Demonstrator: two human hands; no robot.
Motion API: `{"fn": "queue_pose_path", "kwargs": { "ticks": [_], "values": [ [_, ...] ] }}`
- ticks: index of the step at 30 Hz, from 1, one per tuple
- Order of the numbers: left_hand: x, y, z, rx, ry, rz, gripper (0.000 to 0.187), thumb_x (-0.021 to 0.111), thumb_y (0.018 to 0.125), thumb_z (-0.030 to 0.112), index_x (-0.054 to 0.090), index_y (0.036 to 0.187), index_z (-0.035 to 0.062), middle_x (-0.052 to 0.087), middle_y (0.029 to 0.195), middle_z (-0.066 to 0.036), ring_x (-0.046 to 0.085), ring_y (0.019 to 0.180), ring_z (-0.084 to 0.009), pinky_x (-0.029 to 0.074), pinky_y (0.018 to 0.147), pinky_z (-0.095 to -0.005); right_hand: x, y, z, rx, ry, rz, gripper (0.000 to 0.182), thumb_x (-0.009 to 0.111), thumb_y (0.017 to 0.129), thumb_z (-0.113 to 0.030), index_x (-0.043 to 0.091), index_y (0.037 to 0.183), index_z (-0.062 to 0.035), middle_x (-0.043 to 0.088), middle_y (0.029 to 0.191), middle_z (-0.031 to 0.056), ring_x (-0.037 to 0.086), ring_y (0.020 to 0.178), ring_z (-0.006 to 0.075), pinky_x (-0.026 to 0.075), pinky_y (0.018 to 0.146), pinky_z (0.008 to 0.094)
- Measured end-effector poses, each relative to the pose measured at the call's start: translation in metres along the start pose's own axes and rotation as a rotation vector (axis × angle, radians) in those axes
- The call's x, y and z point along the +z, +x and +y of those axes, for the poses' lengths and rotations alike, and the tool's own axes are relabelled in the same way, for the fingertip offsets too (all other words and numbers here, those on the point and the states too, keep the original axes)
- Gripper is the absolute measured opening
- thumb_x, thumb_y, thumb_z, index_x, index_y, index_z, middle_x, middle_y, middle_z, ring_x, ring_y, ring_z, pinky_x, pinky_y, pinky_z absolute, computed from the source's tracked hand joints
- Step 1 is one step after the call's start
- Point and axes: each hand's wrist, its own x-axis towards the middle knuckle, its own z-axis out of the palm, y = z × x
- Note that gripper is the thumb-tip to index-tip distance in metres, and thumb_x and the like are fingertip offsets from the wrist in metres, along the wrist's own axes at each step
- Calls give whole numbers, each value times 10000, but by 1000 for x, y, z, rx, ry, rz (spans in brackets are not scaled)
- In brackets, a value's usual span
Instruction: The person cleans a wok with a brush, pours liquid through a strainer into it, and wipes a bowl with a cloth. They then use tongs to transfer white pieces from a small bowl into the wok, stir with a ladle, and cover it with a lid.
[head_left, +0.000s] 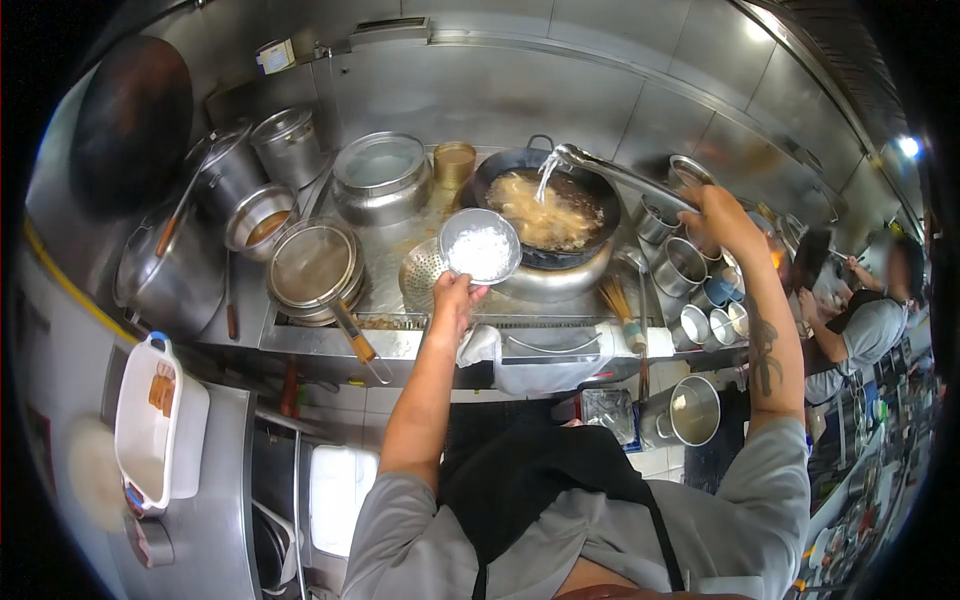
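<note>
My left hand grips the near edge of a small metal bowl with white powdery or starchy stuff inside. The bowl is tilted beside the left rim of a dark wok. My right hand is closed around the long handle of a ladle. Its head is tipped above the wok, and a clear stream falls from it. Pale golden food bubbles in the brown oil below.
A large pot, a tin can and a strainer stand left of the wok. To the right are a bamboo brush and several metal containers. Another person works at far right.
</note>
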Motion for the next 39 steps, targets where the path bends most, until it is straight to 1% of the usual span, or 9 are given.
{"fn": "queue_pose_path", "kwargs": {
  "ticks": [8, 12, 15, 22, 26, 29, 34, 37, 39],
  "values": [
    [12, -19, 9, 29, 63, -20, 124, 490, 835, 7, 491, 959, 13, 588, 962, -131, 622, 841, -259, 547, 726, -367, 103, 43, 78, 168, -217, -153, 278, 686, 708, -162, 642, 911, 23, 636, 911, 230, 612, 884, 376, 479, 782, 431],
    [8, -26, 11, 52, 70, -44, 111, 501, 840, 10, 488, 951, 12, 588, 958, -132, 627, 816, -248, 554, 698, -338, 163, 51, 93, 274, -165, -87, 270, 678, 702, -179, 637, 872, 26, 620, 924, 266, 605, 906, 387, 475, 801, 452],
    [2, -32, 14, 49, 65, -8, 98, 505, 848, 16, 488, 945, 15, 591, 950, -126, 629, 799, -234, 559, 687, -318, 157, 53, 99, 318, -114, -4, 294, 667, 718, -191, 630, 913, 26, 622, 928, 260, 600, 926, 388, 468, 819, 453],
    [0, -27, 22, 128, 68, -22, 48, 508, 881, 34, 495, 928, 36, 598, 917, -95, 628, 777, -188, 562, 686, -296, 22, 32, 19, 137, -118, 201, 382, 665, 736, -194, 607, 1048, 19, 614, 1015, 250, 583, 987, 374, 453, 851, 426],
    [14, -36, 34, 191, 23, -5, 71, 501, 866, 2, 466, 820, 43, 564, 833, -68, 606, 699, -153, 571, 648, -270, -33, 6, -51, -2, -26, 29, 409, 684, 737, -163, 593, 1089, 26, 619, 976, 236, 590, 965, 354, 452, 826, 423],
    [13, -33, 35, 209, 36, -51, 63, 507, 886, 16, 478, 853, 61, 585, 878, -66, 612, 751, -154, 562, 672, -290, -29, -4, -71, -138, -43, -90, 415, 701, 719, -140, 595, 1087, 20, 623, 961, 224, 594, 936, 352, 460, 813, 406],
    [25, -42, 40, 347, 70, -76, 82, 508, 883, 10, 469, 828, 56, 582, 878, -70, 606, 745, -149, 565, 645, -287, 1, -11, -94, -340, -78, -58, 361, 699, 703, -107, 610, 1034, 5, 627, 868, 199, 595, 887, 355, 466, 790, 432],
    [27, -41, 39, 353, 64, -82, 82, 513, 881, 12, 471, 824, 53, 583, 867, -71, 607, 739, -149, 566, 636, -285, 1, -7, -96, -281, -119, -168, 363, 693, 708, -104, 610, 1044, 5, 626, 884, 195, 590, 885, 358, 466, 792, 430],
    [23, -35, 35, 322, 48, -68, 79, 516, 879, 15, 474, 822, 51, 586, 859, -75, 610, 737, -154, 567, 636, -287, 4, -7, -90, -301, -81, -75, 338, 676, 716, -80, 616, 1040, -7, 624, 865, 202, 589, 851, 371, 465, 752, 431]
  ]
}}
